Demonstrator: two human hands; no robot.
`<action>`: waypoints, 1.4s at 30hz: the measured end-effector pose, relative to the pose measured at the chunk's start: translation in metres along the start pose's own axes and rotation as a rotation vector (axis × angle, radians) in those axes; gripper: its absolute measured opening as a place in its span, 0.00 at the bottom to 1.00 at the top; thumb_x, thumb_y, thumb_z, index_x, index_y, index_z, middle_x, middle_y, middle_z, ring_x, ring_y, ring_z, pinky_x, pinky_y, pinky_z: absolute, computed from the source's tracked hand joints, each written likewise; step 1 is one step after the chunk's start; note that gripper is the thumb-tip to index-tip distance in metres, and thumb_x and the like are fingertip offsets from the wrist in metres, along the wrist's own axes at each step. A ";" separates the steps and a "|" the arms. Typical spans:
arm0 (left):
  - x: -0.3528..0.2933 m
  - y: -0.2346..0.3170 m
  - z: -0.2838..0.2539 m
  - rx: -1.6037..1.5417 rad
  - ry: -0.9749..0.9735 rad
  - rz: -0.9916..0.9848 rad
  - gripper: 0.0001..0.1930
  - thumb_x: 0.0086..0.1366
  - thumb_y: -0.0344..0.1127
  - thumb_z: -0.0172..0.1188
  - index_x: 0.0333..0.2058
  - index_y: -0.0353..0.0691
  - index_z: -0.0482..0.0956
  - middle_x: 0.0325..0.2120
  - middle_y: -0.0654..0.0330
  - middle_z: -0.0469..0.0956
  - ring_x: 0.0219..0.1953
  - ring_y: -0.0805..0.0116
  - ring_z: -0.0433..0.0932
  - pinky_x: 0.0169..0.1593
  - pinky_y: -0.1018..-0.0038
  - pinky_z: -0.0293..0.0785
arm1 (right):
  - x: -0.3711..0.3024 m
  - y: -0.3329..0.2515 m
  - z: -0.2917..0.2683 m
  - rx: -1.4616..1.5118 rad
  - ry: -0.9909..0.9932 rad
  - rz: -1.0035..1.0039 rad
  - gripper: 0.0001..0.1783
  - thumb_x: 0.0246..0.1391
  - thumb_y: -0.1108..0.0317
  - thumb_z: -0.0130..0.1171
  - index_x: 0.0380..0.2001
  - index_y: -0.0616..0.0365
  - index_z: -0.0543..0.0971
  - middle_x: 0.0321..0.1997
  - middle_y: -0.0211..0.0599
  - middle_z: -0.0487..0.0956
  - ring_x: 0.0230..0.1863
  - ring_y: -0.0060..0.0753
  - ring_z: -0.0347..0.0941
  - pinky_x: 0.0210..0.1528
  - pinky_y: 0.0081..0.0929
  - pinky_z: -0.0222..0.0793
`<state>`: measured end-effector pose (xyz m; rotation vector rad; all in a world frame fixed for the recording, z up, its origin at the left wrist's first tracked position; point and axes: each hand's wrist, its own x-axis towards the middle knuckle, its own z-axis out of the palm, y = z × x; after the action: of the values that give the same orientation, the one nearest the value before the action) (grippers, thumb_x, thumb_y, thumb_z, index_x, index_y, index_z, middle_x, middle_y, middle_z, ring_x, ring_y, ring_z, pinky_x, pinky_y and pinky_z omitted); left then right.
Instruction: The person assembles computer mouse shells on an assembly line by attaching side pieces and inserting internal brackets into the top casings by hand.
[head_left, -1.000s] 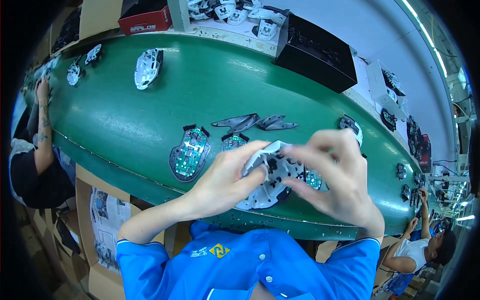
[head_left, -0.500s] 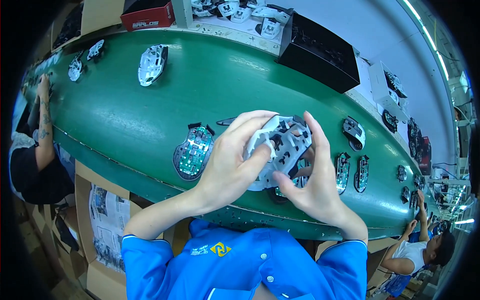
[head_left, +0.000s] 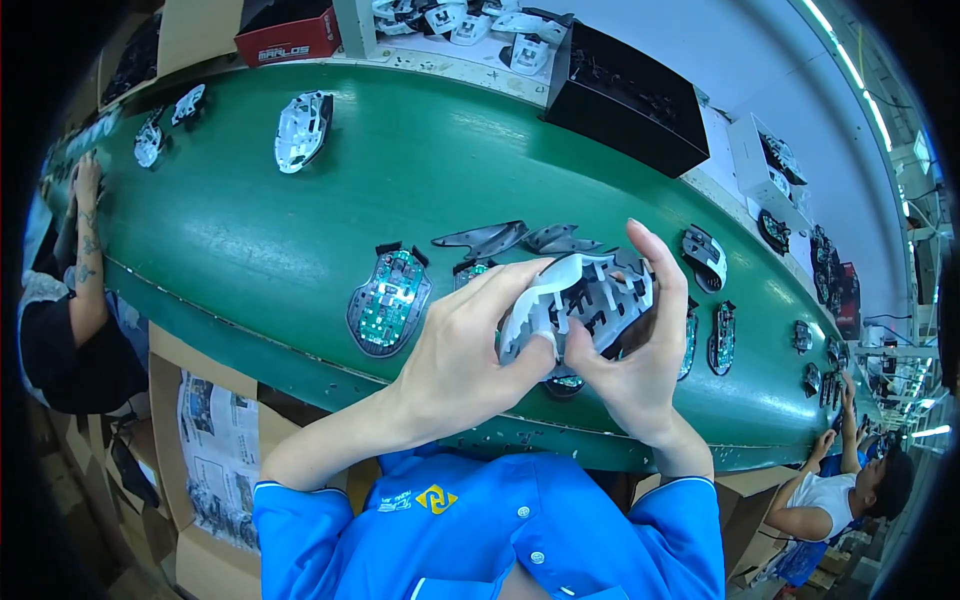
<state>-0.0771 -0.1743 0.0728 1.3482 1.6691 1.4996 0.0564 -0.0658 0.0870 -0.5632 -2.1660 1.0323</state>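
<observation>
Both my hands grip a white and black computer mouse shell (head_left: pixel 585 305), its ribbed inner side facing me. My left hand (head_left: pixel 470 335) wraps its left edge, thumb pressed on the near rim. On the right edge my right hand (head_left: pixel 645 345) has its thumb against the inside, the index finger extended up past the shell. Beneath, a mouse base with a green circuit board (head_left: pixel 567 385) is mostly covered by the hands and shell. Another mouse base with a circuit board (head_left: pixel 390 302) lies left of my left hand. Grey curved side pieces (head_left: pixel 482 240) rest just beyond.
Right of my hands lie a mouse (head_left: pixel 704 258) and a circuit-board base (head_left: pixel 722 338). A white shell (head_left: pixel 303 132) sits far left on the green table (head_left: pixel 400 150). Along the back edge stand a black box (head_left: pixel 630 95) and a red box (head_left: pixel 288 35). Co-workers sit at both ends.
The shell has moved slightly right and tipped, its inner side now seen at a lower angle. My hands shifted with it, uncovering the grey side pieces behind. My right thumb moved onto the shell's inside.
</observation>
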 end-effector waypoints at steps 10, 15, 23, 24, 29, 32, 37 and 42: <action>-0.006 -0.006 0.012 0.036 0.104 0.172 0.25 0.53 0.24 0.54 0.52 0.32 0.63 0.36 0.43 0.75 0.33 0.49 0.78 0.34 0.66 0.75 | -0.004 0.001 0.007 0.114 0.018 0.044 0.36 0.33 0.80 0.64 0.51 0.63 0.65 0.45 0.39 0.69 0.41 0.26 0.69 0.37 0.19 0.69; -0.003 -0.018 0.016 -0.009 0.114 0.105 0.23 0.54 0.25 0.54 0.50 0.32 0.63 0.30 0.44 0.74 0.28 0.52 0.79 0.28 0.66 0.74 | -0.004 0.016 0.015 0.162 0.030 -0.020 0.35 0.34 0.81 0.63 0.50 0.64 0.63 0.46 0.40 0.67 0.44 0.31 0.68 0.46 0.24 0.66; -0.003 -0.017 0.014 -0.155 0.074 -0.073 0.21 0.55 0.27 0.52 0.49 0.33 0.63 0.26 0.48 0.76 0.26 0.58 0.79 0.28 0.69 0.73 | 0.002 0.015 0.014 0.222 -0.049 0.046 0.34 0.36 0.82 0.61 0.50 0.63 0.62 0.43 0.38 0.66 0.44 0.29 0.67 0.46 0.24 0.66; -0.003 -0.016 0.015 -0.161 0.064 -0.096 0.21 0.55 0.27 0.52 0.49 0.33 0.63 0.26 0.48 0.76 0.25 0.58 0.79 0.27 0.69 0.73 | 0.002 0.015 0.012 0.210 -0.067 0.056 0.34 0.36 0.82 0.61 0.50 0.63 0.62 0.42 0.38 0.66 0.43 0.29 0.67 0.45 0.24 0.66; 0.000 -0.017 0.015 -0.177 0.049 -0.152 0.22 0.55 0.27 0.52 0.49 0.33 0.63 0.25 0.48 0.76 0.25 0.58 0.79 0.27 0.69 0.73 | 0.000 0.022 0.015 0.145 -0.030 0.054 0.33 0.35 0.82 0.62 0.49 0.63 0.63 0.40 0.39 0.66 0.40 0.30 0.68 0.42 0.24 0.67; -0.001 -0.025 0.017 -0.100 0.093 0.027 0.22 0.55 0.27 0.52 0.50 0.33 0.62 0.24 0.48 0.76 0.24 0.58 0.79 0.26 0.68 0.72 | 0.002 0.022 0.014 0.171 -0.049 0.005 0.34 0.34 0.82 0.62 0.49 0.63 0.63 0.40 0.39 0.66 0.40 0.30 0.68 0.42 0.24 0.66; -0.004 -0.022 0.019 -0.139 0.084 -0.028 0.24 0.55 0.26 0.52 0.51 0.33 0.61 0.24 0.47 0.76 0.23 0.57 0.79 0.26 0.68 0.72 | 0.002 0.014 0.009 0.104 -0.091 0.055 0.33 0.35 0.82 0.62 0.49 0.62 0.63 0.40 0.38 0.66 0.39 0.30 0.68 0.41 0.24 0.67; -0.003 -0.020 0.014 -0.118 0.085 -0.071 0.23 0.54 0.26 0.52 0.51 0.33 0.62 0.25 0.47 0.76 0.23 0.55 0.79 0.27 0.67 0.73 | 0.003 0.019 0.009 0.090 -0.134 0.002 0.39 0.36 0.80 0.64 0.54 0.62 0.60 0.47 0.42 0.66 0.45 0.33 0.68 0.45 0.23 0.68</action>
<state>-0.0700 -0.1692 0.0495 1.1658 1.6347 1.6075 0.0500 -0.0572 0.0685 -0.4664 -2.2209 1.1927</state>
